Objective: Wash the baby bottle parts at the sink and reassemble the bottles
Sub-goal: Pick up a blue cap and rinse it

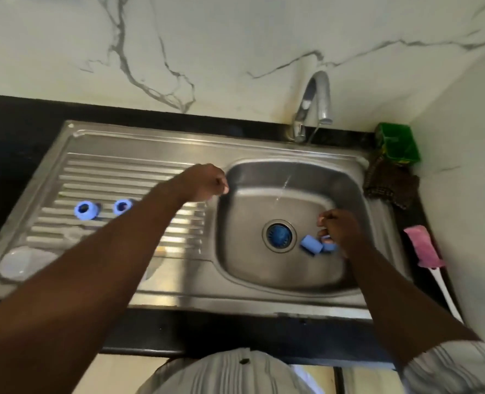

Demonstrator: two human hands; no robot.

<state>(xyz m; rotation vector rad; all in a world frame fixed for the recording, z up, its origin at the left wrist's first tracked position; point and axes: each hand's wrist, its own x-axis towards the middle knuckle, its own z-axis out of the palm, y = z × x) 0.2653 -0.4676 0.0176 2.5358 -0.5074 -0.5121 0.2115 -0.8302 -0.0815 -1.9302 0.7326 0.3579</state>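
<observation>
Leftmost, a clear dish (22,263) sits in the drainboard's (116,172) near left corner. Two blue rings (85,209) (122,206) lie side by side, just apart, mid drainboard toward its left edge, openings facing up.

Left arm crosses the drainboard from the near edge. Left hand (204,182) hangs over the drainboard's right edge, at the basin's (235,268) left rim. Fingers curled into a fist; nothing seen in it.

Basin: blue strainer (279,235) in the drain at centre. Just right of it, a blue cap (310,245) lies on its side on the basin floor. A second cap (328,247) touches it on the right. Right hand (339,230) is down in the basin near its right wall, fingers curled around the second cap, gripping it. Edges blurred there.

Tap (318,95) stands at the basin's far edge, water (286,180) running in a thin stream onto the basin floor, well clear of both hands.

Black counter (8,137), right side: green box (397,143) in the far right corner, dark cloth (389,186) just in front of it, touching. Pink brush (423,245) with a white handle lies along the right edge, head toward the wall.
</observation>
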